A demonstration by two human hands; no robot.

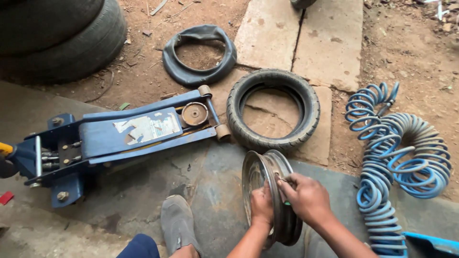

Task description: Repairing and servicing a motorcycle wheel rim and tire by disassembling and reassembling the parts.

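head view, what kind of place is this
Probably a roadside tyre repair spot: a blue floor jack, a loose tyre, an inner tube and a coiled air hose lie on bare ground around a wheel rim.

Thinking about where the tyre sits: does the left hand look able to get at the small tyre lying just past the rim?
Probably yes. The tyre lies flat just beyond the metal rim that the left hand steadies, with nothing between, though that hand is busy on the rim.
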